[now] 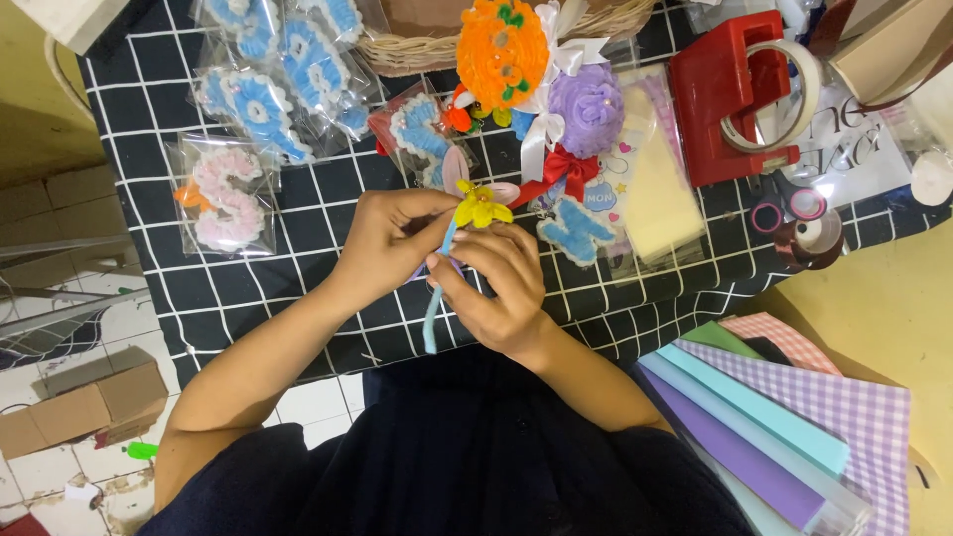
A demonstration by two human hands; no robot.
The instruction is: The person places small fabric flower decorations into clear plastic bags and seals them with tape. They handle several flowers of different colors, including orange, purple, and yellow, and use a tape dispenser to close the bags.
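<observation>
Yellow fuzzy pipe-cleaner flower (pixel 482 205) on a light-blue stem is sitting between both hands above the checked tabletop (pixel 298 268); left hand (pixel 382 243) and right hand (pixel 496 288) are both pinching its stem.

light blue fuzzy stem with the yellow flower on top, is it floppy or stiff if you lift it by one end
The light blue stem probably bends easily yet keeps its shape: it hangs with a slight curve below the hands. It looks thin and fuzzy, so likely very light and not slippery. The yellow flower may make it a little top-heavy.
</observation>
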